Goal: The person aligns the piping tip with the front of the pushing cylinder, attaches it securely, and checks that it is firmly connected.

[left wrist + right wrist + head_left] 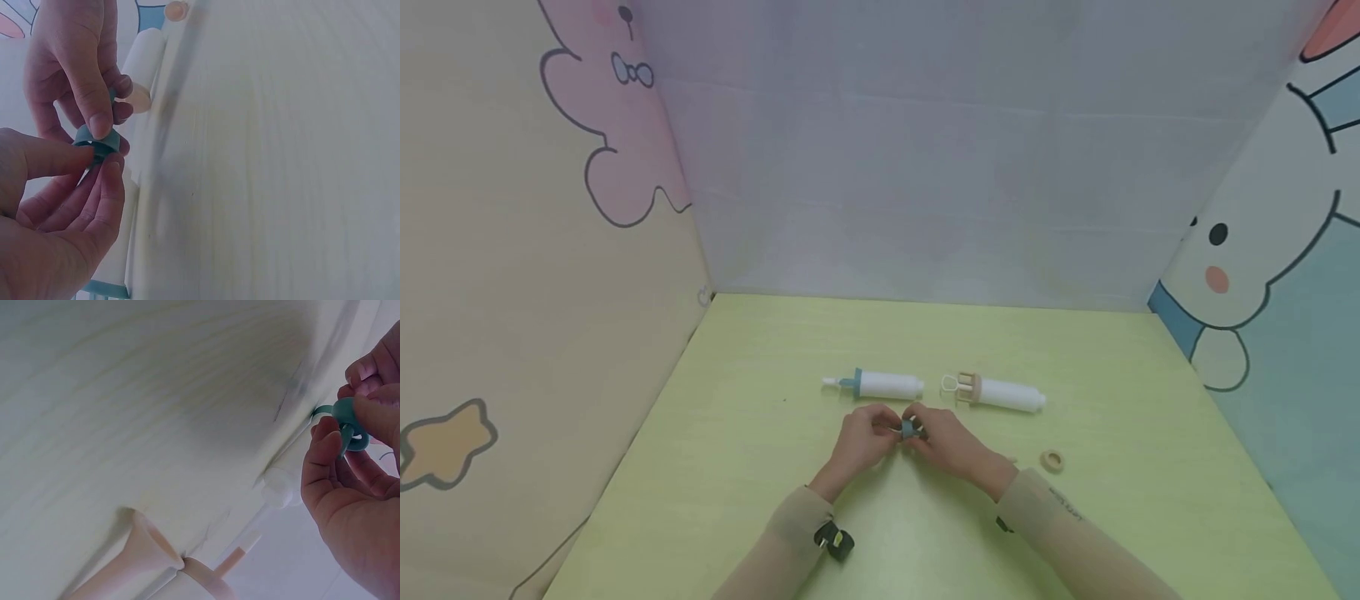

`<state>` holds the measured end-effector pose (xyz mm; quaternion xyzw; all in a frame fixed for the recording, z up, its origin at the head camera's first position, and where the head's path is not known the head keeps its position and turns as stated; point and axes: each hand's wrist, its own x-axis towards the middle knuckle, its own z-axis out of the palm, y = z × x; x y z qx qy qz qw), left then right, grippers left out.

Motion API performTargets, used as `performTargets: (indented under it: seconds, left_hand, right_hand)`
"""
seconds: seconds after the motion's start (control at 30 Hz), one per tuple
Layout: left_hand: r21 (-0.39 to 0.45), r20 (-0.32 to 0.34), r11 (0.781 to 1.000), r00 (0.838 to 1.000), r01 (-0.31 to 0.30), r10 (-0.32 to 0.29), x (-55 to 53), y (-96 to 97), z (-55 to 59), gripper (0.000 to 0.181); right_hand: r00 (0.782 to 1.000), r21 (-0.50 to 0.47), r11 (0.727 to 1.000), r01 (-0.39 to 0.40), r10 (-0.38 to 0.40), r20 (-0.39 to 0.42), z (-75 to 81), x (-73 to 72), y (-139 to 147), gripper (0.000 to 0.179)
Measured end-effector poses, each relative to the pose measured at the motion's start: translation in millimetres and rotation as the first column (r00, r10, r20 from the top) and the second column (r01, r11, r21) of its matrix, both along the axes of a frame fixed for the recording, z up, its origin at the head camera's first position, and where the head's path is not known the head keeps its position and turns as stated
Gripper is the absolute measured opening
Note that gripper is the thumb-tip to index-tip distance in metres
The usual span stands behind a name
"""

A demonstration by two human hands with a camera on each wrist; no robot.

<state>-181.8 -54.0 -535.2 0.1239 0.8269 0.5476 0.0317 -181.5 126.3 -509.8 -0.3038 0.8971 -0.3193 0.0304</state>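
Both hands meet near the middle of the table, around a small teal cap-like piece (97,139) with loops on one side. My left hand (867,435) pinches its open rim between thumb and fingers. My right hand (951,440) holds the looped side, its thumb and fingers closed on it; the loops (355,437) show in the right wrist view. Just beyond the hands lies a white tube (887,385) with a teal collar and stem at its left end. To its right lies another white tube (1011,395) with a peach collar, prongs and a white loop.
A peach ring (1052,461) lies right of my right wrist. A peach funnel-shaped piece (140,553) shows in the right wrist view, mostly hidden by the forearm in the head view. Printed fabric walls (940,167) enclose the pale table (700,500) at the back and sides.
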Motion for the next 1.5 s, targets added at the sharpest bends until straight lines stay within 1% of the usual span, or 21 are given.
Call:
performTargets:
  seconds: [0.1,0.2,0.43,0.63,0.77,0.87,1.0,1.17,1.27,1.43,1.5]
  left_hand:
    - [0.005,-0.002,1.0,1.0,-0.002,0.002,-0.2,-0.2,-1.2,0.012]
    - [0.011,-0.009,1.0,1.0,0.009,-0.009,-0.7,-0.3,-2.6,0.01]
    - [0.001,0.001,1.0,1.0,0.015,-0.015,-1.8,0.6,-5.5,0.009]
    - [-0.025,-0.01,1.0,1.0,0.01,-0.01,-2.3,1.2,-6.3,0.008]
    - [-0.015,-0.008,1.0,1.0,0.012,-0.012,-3.6,0.6,-8.6,0.005]
    - [-0.004,0.006,1.0,1.0,0.021,-0.021,-5.0,0.1,-10.7,0.004]
    - [0.002,0.036,0.999,0.999,0.039,-0.039,-6.3,-0.5,-9.8,0.007]
    - [0.006,0.089,0.998,0.994,0.067,-0.067,-8.4,0.0,-9.5,0.01]
    - [0.032,0.121,0.996,0.988,0.089,-0.092,-9.7,-0.1,-9.1,0.012]
    - [0.082,0.152,0.991,0.981,0.107,-0.118,-12.9,-2.6,-8.6,0.013]
    - [0.091,0.162,0.991,0.98,0.101,-0.115,-13.6,-3.3,-8.0,0.013]
  right_hand:
    - [1.0,-0.001,1.0,0.002,-0.002,0.009,1.0,0.9,-0.3,0.026]
    - [1.0,0.004,1.0,0.008,-0.008,0.016,1.1,1.6,-0.5,0.026]
    - [1.0,-0.001,1.0,0.009,-0.009,0.011,0.6,0.1,-0.9,0.025]
    - [1.0,0.004,1.0,0.02,-0.02,0.018,2.2,-0.4,-1.0,0.024]
    - [1.0,0.011,1.0,0.023,-0.024,0.006,1.9,-0.4,-1.2,0.025]
    - [1.0,0.018,1.0,0.021,-0.021,-0.015,0.6,0.1,-0.9,0.024]
    - [0.999,0.017,1.0,0.016,-0.015,-0.034,-0.6,0.3,-0.6,0.024]
    - [1.0,0.027,0.999,0.025,-0.024,-0.016,-1.1,0.6,1.4,0.024]
    - [1.0,0.019,0.999,0.029,-0.029,0.0,-1.5,0.6,3.2,0.023]
    - [0.999,-0.039,0.999,0.026,-0.025,0.032,-0.9,0.4,5.3,0.023]
    - [0.999,-0.051,0.998,0.022,-0.021,0.033,-0.7,-0.1,5.9,0.023]
